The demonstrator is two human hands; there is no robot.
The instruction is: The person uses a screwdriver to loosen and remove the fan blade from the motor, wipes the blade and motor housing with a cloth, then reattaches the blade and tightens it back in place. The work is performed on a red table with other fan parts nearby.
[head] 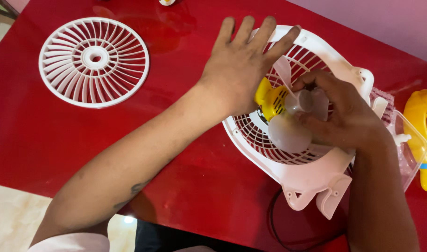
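Observation:
A white fan housing [311, 170] with a grille back lies flat on the red table [45, 140]. Inside it sits a yellow motor [271, 100] carrying a translucent white blade rotor [288, 133]. My left hand [243, 63] lies flat and spread on the housing's left rim, next to the motor. My right hand [339, 114] curls over the rotor's hub from the right and grips it. The hub itself is mostly hidden under my fingers.
A round white front grille [94, 61] lies apart at the table's far left. A yellow plastic part [421, 135] and a clear plastic container [412, 144] sit at the right edge. A black cable [274, 224] loops below the housing. Tiled floor shows at lower left.

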